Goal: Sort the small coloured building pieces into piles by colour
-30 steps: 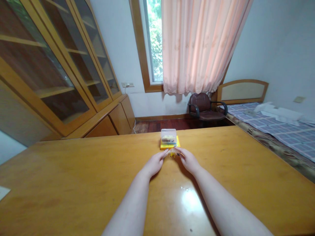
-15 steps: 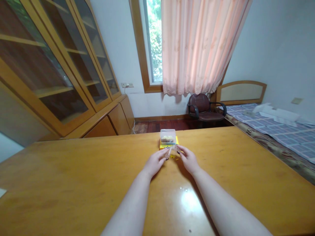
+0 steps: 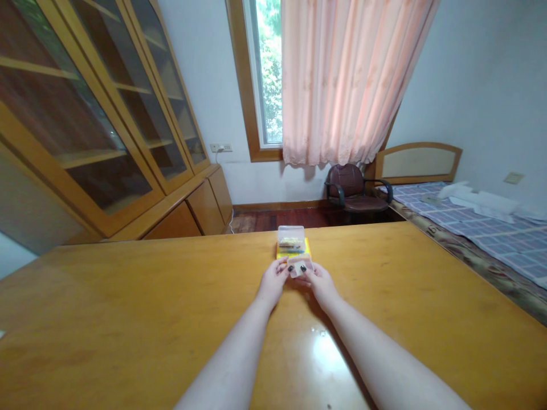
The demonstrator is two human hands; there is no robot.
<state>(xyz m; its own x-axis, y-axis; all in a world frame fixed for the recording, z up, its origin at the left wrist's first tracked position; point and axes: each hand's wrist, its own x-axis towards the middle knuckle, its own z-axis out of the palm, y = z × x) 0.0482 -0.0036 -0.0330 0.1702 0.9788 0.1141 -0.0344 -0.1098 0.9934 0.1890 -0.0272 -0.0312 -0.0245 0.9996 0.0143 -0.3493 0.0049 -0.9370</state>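
Observation:
A small clear plastic box with a yellow base [image 3: 292, 244] stands on the wooden table [image 3: 128, 307], its see-through lid tipped up at the back and small bits inside. Just in front of it my left hand [image 3: 273, 281] and my right hand [image 3: 317, 280] meet, thumbs on top. Both pinch a small pale, see-through item [image 3: 296, 269] between them; I cannot name it. The fingers of both hands are closed around it. Dark-painted thumbnails show on top of the item.
A glass-door wooden cabinet [image 3: 106, 131] runs along the left wall. A dark armchair [image 3: 356, 191] stands beyond the table under a pink curtain [image 3: 346, 80]. A bed [image 3: 482, 228] with a checked cover lies to the right. Glare marks the table near me.
My hands have come together and lifted slightly, closing on the small pale item; the tiny yellow bits seen between my fingertips earlier no longer show.

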